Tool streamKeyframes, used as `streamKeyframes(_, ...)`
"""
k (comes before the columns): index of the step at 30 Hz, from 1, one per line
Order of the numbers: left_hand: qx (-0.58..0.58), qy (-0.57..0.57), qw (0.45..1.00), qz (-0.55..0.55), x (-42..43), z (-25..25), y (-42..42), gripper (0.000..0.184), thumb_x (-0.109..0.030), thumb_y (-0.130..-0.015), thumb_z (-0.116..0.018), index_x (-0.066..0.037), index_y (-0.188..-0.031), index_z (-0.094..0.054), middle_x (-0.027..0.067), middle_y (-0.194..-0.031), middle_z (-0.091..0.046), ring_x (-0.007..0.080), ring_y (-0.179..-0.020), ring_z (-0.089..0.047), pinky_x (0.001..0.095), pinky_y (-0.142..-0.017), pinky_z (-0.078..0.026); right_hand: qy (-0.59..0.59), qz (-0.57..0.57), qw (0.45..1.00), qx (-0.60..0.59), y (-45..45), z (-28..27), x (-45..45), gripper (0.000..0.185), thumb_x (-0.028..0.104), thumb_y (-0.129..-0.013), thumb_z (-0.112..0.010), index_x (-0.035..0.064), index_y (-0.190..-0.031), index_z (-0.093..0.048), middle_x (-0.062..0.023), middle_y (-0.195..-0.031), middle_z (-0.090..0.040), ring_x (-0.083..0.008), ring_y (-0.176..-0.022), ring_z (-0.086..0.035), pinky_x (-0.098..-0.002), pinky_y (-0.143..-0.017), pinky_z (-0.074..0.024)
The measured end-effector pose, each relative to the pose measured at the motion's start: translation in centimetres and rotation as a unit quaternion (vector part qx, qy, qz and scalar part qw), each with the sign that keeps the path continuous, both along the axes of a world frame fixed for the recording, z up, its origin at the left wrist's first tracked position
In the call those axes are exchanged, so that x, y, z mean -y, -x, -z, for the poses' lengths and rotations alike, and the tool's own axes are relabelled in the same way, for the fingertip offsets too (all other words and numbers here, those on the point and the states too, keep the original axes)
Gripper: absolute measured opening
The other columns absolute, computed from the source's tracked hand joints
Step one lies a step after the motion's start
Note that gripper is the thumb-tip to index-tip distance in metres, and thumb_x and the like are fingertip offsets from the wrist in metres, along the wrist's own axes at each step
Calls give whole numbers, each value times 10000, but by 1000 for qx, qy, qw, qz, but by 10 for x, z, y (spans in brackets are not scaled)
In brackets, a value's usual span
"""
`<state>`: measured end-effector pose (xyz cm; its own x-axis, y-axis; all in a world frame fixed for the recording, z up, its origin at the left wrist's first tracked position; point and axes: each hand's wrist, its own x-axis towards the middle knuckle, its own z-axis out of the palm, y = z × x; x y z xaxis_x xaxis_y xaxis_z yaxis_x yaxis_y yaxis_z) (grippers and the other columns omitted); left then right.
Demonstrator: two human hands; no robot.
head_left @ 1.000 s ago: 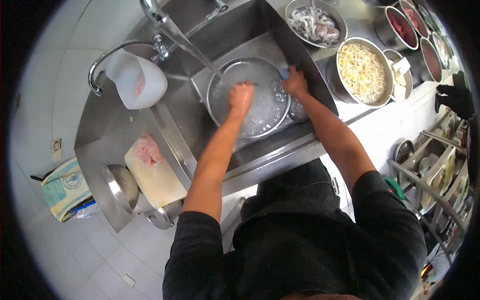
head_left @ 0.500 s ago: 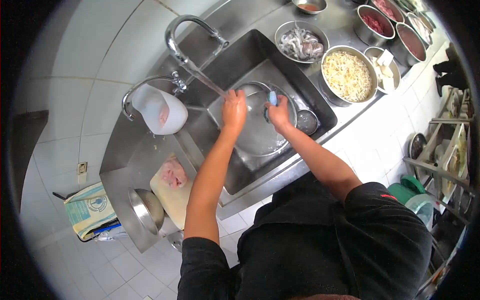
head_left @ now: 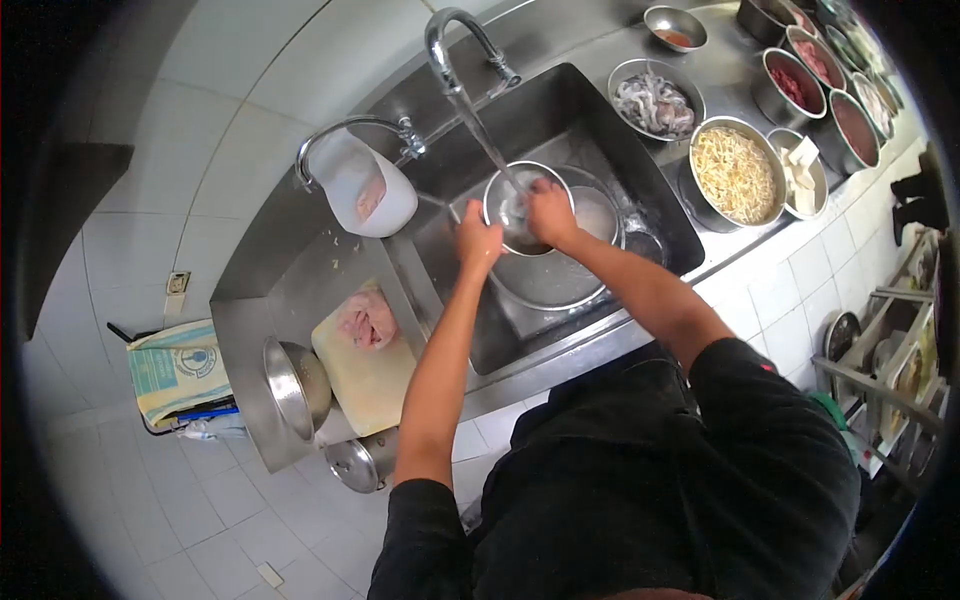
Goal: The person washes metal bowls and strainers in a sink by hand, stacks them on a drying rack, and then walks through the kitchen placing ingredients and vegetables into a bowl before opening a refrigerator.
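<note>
Under the stream from the tap [head_left: 440, 55], a small round metal bowl [head_left: 519, 241] is tilted with its mouth up. My left hand [head_left: 479, 240] grips its left rim, fingers closed on the edge. My right hand [head_left: 549, 213] reaches into the bowl with curled fingers; whatever is in them is hidden and slightly blurred. Beneath the bowl lies a wide round metal basin [head_left: 545, 287] in the sink [head_left: 590, 100]. Another small dark, wet dish [head_left: 641, 248] rests at the basin's right, partly in shadow.
Right of the sink stand bowls of squid [head_left: 655, 105], bean sprouts [head_left: 735, 175] and white blocks [head_left: 800, 175]. On the left are a white plastic container [head_left: 370, 190], a cutting board [head_left: 370, 375] with raw meat [head_left: 367, 320], and a tilted metal bowl [head_left: 290, 390].
The small bowl is now raised under the running water, in my left hand. My right hand has moved into it; the blue and green sponge it held no longer shows. The view has shifted.
</note>
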<state>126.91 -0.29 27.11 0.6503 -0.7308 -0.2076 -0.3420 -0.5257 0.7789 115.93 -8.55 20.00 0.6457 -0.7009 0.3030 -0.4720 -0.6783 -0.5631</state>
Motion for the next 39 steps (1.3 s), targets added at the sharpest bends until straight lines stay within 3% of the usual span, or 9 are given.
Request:
streamKeyframes(2, -11, 7, 1000, 6, 6, -1, 12, 214, -4, -640, -507, -34, -850, -485, 163, -695, -597, 307, -553, -614, 378, -475, -508, -139, 36, 981, 128, -14, 4, -7, 265, 51, -573, -566, 64, -827, -639, -172, -854, -556, -353, -742, -543, -425, -697, -438)
streamKeyframes(7, 35, -59, 997, 21, 4, -9, 12, 190, -15, -625, -506, -29, -810, -462, 184, -658, -572, 318, -562, -609, 403, -485, -487, -90, -94, 977, -167, 21, 19, 6, 221, 21, -659, -500, 61, -840, -620, -181, -867, -569, -349, -843, -552, -408, -772, -435)
streamKeyframes(11, -35, -41, 998, 18, 17, 6, 33, 199, 5, -645, -512, -52, -821, -440, 185, -764, -591, 278, -619, -619, 366, -419, -497, -150, 28, 976, 152, 14, 12, 10, 299, 67, -623, -547, 115, -907, -628, -198, -914, -580, -344, -850, -566, -390, -765, -452)
streamKeyframes(15, 266, 28, 948, 173, 32, 2, 8, 329, -6, -637, -497, -55, -962, -506, 156, -820, -615, 306, -658, -623, 375, -521, -504, -256, -215, 941, -54, 42, -4, 7, 283, 63, -620, -542, 61, -888, -630, -191, -869, -594, -341, -865, -560, -408, -777, -441)
streamKeyframes(18, 258, -7, 949, 181, 29, 1, 14, 311, -20, -642, -501, -57, -950, -504, 179, -809, -612, 338, -679, -617, 393, -568, -489, -31, -114, 969, -216, 39, -3, 21, 289, 66, -624, -533, 63, -897, -627, -173, -836, -611, -331, -842, -575, -407, -762, -450)
streamKeyframes(23, 198, -73, 961, 177, 44, -3, 19, 305, -37, -641, -521, -39, -946, -504, 221, -818, -598, 409, -742, -581, 449, -687, -463, -351, -115, 921, 124, 12, 7, 9, 340, 91, -620, -588, 69, -956, -625, -199, -898, -612, -323, -858, -589, -369, -794, -458)
streamKeyframes(27, 263, -41, 940, 215, 43, -16, 16, 269, -40, -643, -513, -28, -910, -492, 252, -802, -581, 421, -777, -563, 471, -702, -447, -172, -176, 941, -233, 40, -20, 17, 317, 83, -635, -598, 52, -950, -608, -172, -949, -580, -327, -927, -555, -388, -788, -445)
streamKeyframes(31, 239, -21, 947, 212, 48, -9, 32, 271, -41, -642, -521, -30, -909, -473, 271, -784, -565, 435, -802, -544, 484, -716, -432, -193, 10, 972, 134, 18, -4, 23, 222, 78, -644, -568, 55, -856, -629, -149, -947, -574, -333, -906, -549, -392, -768, -445)
streamKeyframes(39, 320, -1, 928, 194, 48, -16, 8, 282, -34, -665, -531, -39, -939, -465, 242, -807, -563, 416, -770, -563, 461, -678, -461, -136, -92, 977, -133, 64, -3, 42, 267, 88, -611, -603, 153, -857, -683, -153, -883, -601, -293, -872, -581, -369, -777, -457)
